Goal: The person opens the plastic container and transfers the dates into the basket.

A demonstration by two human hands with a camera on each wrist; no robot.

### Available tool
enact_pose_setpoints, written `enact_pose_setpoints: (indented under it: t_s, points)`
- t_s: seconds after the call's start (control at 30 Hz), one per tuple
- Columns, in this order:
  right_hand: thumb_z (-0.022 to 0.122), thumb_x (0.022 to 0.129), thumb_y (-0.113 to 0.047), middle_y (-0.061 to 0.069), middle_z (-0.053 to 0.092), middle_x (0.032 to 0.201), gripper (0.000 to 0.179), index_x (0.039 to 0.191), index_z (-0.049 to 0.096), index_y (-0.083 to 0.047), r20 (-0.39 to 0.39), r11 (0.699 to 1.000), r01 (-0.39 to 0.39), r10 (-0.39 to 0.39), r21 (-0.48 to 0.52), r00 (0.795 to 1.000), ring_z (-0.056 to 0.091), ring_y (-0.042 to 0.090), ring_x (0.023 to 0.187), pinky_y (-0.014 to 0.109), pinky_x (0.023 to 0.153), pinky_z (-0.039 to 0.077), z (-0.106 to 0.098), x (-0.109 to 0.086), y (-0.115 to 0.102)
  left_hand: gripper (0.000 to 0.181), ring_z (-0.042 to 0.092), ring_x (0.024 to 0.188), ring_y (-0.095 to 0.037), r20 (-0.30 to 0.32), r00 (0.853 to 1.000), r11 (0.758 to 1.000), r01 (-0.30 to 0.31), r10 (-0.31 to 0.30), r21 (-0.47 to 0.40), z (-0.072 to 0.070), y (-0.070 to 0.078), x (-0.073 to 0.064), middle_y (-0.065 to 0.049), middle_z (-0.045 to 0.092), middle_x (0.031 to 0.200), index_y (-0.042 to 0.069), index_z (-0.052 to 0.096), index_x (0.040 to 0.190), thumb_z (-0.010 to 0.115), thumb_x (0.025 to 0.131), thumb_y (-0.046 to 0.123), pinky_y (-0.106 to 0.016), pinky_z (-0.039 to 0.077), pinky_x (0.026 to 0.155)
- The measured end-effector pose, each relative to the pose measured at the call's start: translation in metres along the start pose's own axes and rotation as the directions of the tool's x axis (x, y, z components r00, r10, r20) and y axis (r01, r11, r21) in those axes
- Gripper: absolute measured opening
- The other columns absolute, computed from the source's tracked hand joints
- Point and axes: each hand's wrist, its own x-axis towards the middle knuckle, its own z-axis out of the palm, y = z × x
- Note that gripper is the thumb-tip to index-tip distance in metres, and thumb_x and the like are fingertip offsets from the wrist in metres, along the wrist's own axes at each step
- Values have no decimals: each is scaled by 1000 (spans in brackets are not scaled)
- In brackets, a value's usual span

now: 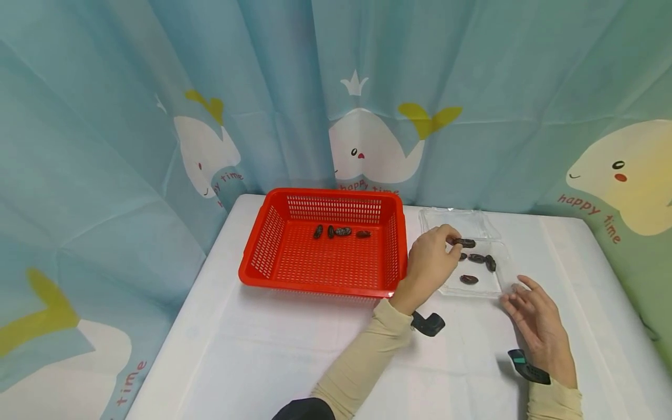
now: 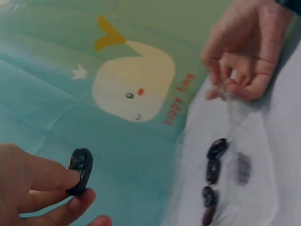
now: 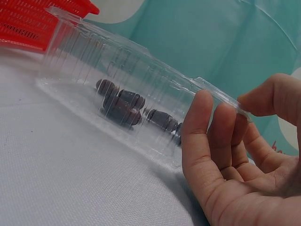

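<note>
Between thumb and fingertips, my left hand (image 1: 434, 256) pinches a dark, wrinkled date (image 2: 81, 170), raised over a clear plastic box (image 1: 485, 287). Several more dates (image 1: 469, 279) lie on the floor of that box, some close together. At the box's near right corner is my right hand (image 1: 541, 324). In the right wrist view its thumb and fingers pinch the clear rim (image 3: 221, 96), the palm turned up. The hinged lid (image 1: 455, 219) lies folded back behind the box.
A red slotted plastic basket (image 1: 315, 288) stands left of the box, with several dates (image 1: 363, 234) on its floor near the back. A white cloth (image 1: 273, 350) covers the table. Behind hangs a blue-green curtain (image 1: 273, 87) with whale prints.
</note>
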Motion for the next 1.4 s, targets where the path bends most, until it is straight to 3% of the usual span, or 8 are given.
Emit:
enact_pose_setpoints:
  t_s: [0.13, 0.5, 0.87, 1.1, 1.4]
  points:
    - [50, 108, -6, 0, 60, 107, 28, 129, 61, -21, -17, 1000, -2, 2, -4, 1000, 67, 12, 90, 28, 82, 62, -2, 0, 0, 14, 69, 87, -10, 16, 1000, 997, -14, 16, -76, -18, -4, 0, 3, 76, 101, 17, 76, 111, 71, 98, 18, -7, 37, 68]
    - [51, 108, -7, -1, 58, 111, 28, 130, 61, -21, -20, 1000, 9, -10, -18, 1000, 67, 11, 90, 26, 83, 62, -4, -1, -3, 17, 72, 90, -13, 86, 996, 975, -11, 31, -222, -76, -24, 3, -3, 79, 106, 12, 74, 114, 72, 98, 15, -15, 48, 70]
    - [49, 108, -6, 0, 61, 108, 27, 125, 63, -20, -1, 1000, 13, -13, -3, 1000, 68, 12, 89, 27, 82, 62, -5, 1, -4, 16, 70, 101, -19, 175, 984, 967, 63, -20, -245, -117, -58, 2, -2, 76, 111, 15, 73, 115, 71, 99, 17, -29, 56, 85]
    - [53, 107, -7, -1, 59, 109, 27, 125, 63, -23, -34, 1000, -6, 5, -29, 999, 66, 11, 89, 27, 81, 62, -3, 2, -1, 17, 71, 96, -20, 196, 974, 959, 156, -110, -237, -141, -86, 1, -5, 75, 113, 15, 75, 115, 73, 98, 16, -31, 57, 81]
    - [51, 107, -4, -1, 65, 101, 31, 129, 66, -21, -7, 1000, 0, 0, 3, 1000, 67, 11, 88, 28, 83, 63, -3, 1, 2, 19, 71, 92, -22, 209, 941, 923, 310, -265, -226, -171, -129, -10, -9, 73, 117, 13, 74, 117, 71, 99, 17, -40, 56, 82]
